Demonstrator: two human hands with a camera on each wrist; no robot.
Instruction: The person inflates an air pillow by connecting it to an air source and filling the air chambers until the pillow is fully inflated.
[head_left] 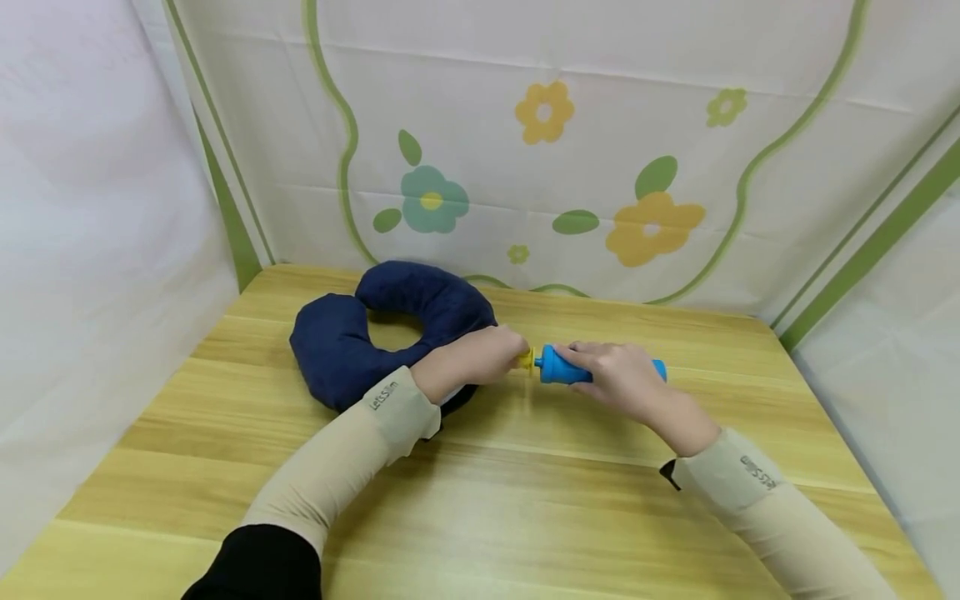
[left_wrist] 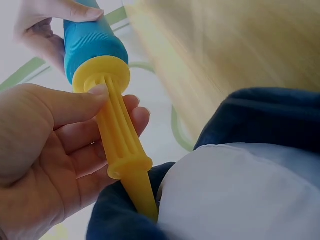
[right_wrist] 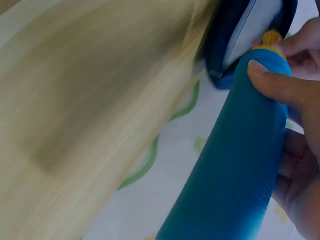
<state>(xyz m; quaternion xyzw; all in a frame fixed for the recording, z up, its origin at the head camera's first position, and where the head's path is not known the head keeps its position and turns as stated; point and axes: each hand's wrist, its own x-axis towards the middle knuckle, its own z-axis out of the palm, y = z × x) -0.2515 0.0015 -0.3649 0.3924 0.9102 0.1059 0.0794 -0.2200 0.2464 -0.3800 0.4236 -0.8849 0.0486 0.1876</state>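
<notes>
A hand pump has a blue barrel (head_left: 561, 367) and a yellow ribbed nozzle (left_wrist: 121, 132). My right hand (head_left: 622, 379) grips the barrel, thumb lying along it near the nozzle end. My left hand (head_left: 483, 354) pinches the nozzle between thumb and fingers, just in front of its round yellow flange (left_wrist: 112, 65). Beneath the left hand lies a navy U-shaped neck pillow (head_left: 333, 350). In the left wrist view, the nozzle's tip runs down beside the pillow's white part (left_wrist: 235, 195); where it ends is hidden.
The pillow rests on a wood-grain table (head_left: 495, 500), toward its back left. A white cloth backdrop (head_left: 480, 108) with printed flowers stands behind the table, and more white cloth (head_left: 97, 208) hangs on the left side.
</notes>
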